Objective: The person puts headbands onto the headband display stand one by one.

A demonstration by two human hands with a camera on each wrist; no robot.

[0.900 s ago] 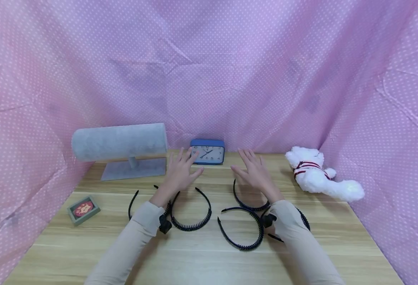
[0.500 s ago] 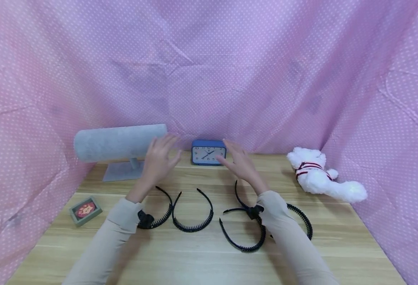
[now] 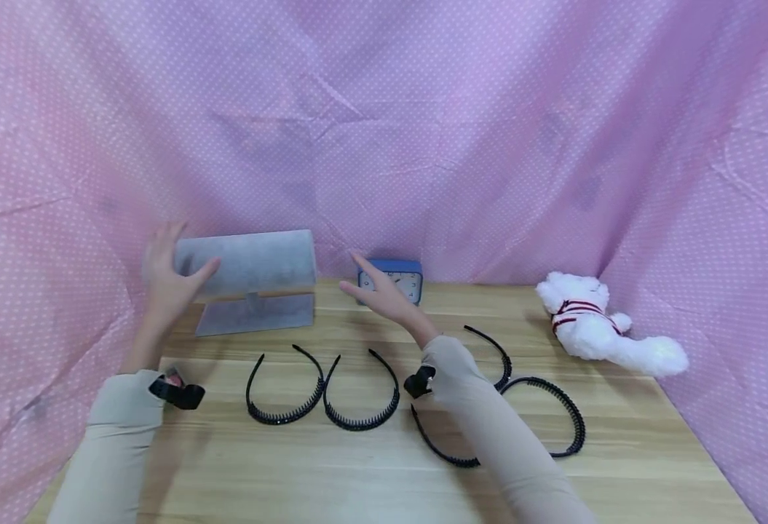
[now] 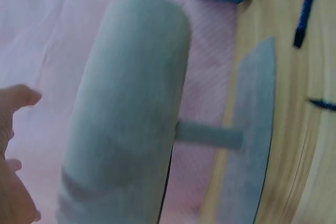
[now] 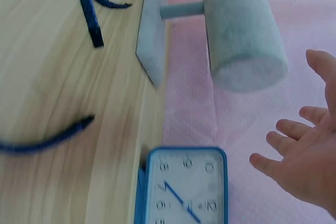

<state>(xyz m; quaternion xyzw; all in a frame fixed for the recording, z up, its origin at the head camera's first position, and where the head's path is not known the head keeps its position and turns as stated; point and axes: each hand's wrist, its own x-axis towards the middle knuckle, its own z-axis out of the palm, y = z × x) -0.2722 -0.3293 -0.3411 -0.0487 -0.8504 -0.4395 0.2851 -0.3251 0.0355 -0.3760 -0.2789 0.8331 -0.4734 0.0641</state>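
A grey velvet display stand [image 3: 262, 262], a padded roll on a short post and flat base, stands at the back left. My left hand [image 3: 169, 280] is spread at the left end of the roll, overlapping it in the head view. In the left wrist view the thumb and fingers lie beside the padded roll [image 4: 126, 108] with a gap between. Over the front of the blue alarm clock [image 3: 410, 282] my right hand [image 3: 386, 297] reaches toward the roll's right end, fingers extended. It holds nothing, and the right wrist view shows space between its fingers and the roll [image 5: 241, 30].
Two black toothed headbands [image 3: 285, 417] [image 3: 362, 424] lie side by side at the middle left. More headbands [image 3: 576, 422] lie at the right, partly under the right forearm. A white plush toy [image 3: 583, 320] sits back right. The left wrist nearly hides a small framed picture [image 3: 174, 377].
Both hands have moved left. The left went from beside the clock to the roll's far left end; the right crossed in front of the clock. The stand and headbands have stayed put.
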